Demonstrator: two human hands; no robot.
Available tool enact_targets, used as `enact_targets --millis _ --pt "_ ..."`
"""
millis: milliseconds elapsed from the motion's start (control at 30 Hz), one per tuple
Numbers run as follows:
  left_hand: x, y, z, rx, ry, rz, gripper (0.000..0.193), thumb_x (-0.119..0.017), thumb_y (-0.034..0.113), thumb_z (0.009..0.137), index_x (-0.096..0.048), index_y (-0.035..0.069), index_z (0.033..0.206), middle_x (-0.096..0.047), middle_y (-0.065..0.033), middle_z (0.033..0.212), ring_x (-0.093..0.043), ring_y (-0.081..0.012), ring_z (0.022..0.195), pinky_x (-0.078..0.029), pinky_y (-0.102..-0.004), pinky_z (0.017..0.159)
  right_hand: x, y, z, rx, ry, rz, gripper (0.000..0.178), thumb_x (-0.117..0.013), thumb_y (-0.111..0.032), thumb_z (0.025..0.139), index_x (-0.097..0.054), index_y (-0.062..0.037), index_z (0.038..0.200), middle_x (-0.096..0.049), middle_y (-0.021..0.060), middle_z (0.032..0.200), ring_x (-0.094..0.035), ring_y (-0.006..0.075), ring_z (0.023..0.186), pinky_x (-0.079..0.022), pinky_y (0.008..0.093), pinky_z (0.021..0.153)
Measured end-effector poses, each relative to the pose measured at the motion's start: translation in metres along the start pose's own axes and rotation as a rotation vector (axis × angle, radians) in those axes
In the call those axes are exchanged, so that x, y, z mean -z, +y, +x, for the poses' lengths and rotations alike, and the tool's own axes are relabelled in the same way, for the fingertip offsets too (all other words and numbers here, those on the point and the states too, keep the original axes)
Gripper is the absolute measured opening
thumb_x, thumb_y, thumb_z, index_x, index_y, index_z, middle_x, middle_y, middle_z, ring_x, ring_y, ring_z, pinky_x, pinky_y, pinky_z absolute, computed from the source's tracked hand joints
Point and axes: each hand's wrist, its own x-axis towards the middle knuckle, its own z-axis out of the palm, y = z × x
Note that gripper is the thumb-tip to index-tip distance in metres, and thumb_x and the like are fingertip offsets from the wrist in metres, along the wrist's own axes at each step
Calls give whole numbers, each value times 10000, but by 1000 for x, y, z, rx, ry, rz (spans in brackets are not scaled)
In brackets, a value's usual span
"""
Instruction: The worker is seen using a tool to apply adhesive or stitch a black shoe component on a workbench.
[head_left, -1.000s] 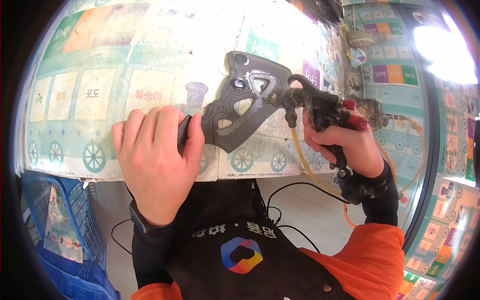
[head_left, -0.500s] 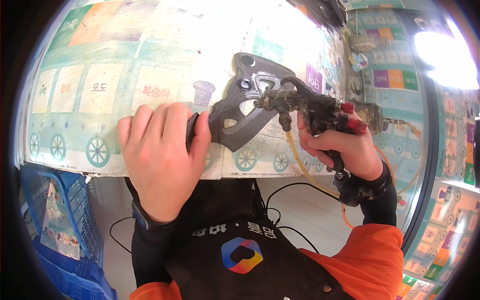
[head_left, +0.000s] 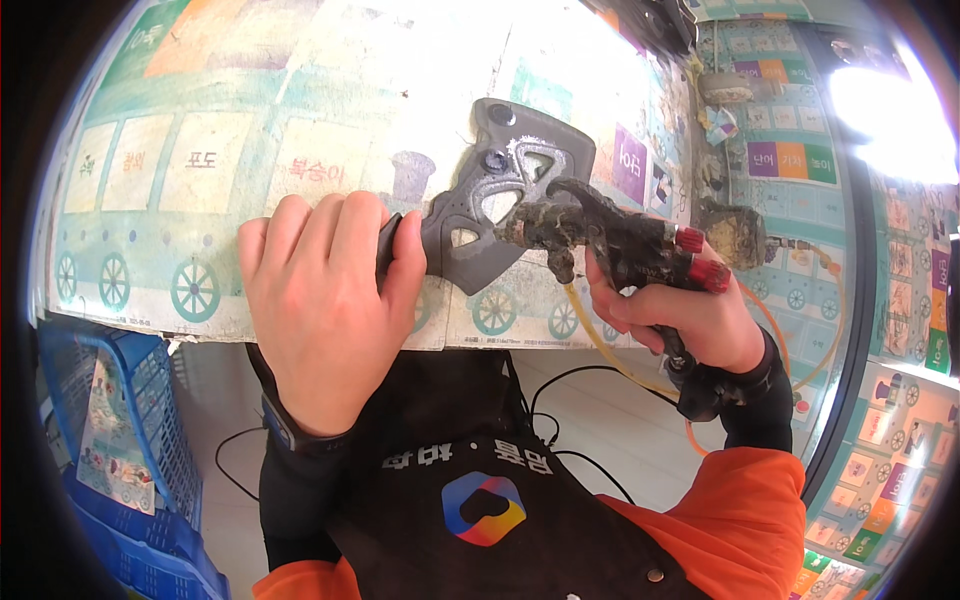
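Note:
My left hand (head_left: 325, 290) is closed round the narrow near end of a flat dark grey part (head_left: 480, 262), its thumb along the right side. Several cutouts and round holes pierce the part, and a shiny film shows on its upper portion. In my right hand (head_left: 700, 320) is a grimy black spray gun (head_left: 625, 230) with red knobs at its back. My fingers wrap its handle below the knobs. The gun's nozzle points left at the part's right edge, close to it; in this view I cannot tell whether they touch.
A worn printed sheet covers the worktable (head_left: 330, 110). Yellow and orange hoses (head_left: 610, 350) hang from the gun. A blue plastic basket (head_left: 165, 430) stands on the lower left. Dirty equipment (head_left: 735, 235) lines the table's right side, and a bright lamp (head_left: 890, 110) shines at the upper right.
The spray gun's nozzle has shifted slightly left and down along the part. The part has tilted a little, and its upper portion looks shinier. Both hands keep their grips.

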Motion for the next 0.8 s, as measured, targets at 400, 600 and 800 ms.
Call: enact_targets --millis 400,600,800 --pt "2 4 -5 5 -10 21 220 -785 172 889 -587 91 837 -619 -37 796 -555 -253 758 -394 -389 756 -3 8 -9 35 22 28 274 -652 1 796 -640 -4 1070 -636 1 832 -515 45 608 -370 224 521" --pt "-2 3 -6 2 11 -4 222 -788 162 883 -585 91 829 -619 -35 796 -556 -253 758 -393 -388 758 -2 19 -7 99 14 61 499 -652 57 824 -598 12 1318 -719 50 977 -590 68 686 -443 221 575" --pt "5 -1 4 -29 47 53 235 -773 197 894 -568 106 826 -536 -32 730 -527 -243 757 -396 -396 750 1 18 -15 82 -120 -49 689 -642 81 853 -482 -12 1516 -731 81 1128 -664 112 840 -499 243 586"
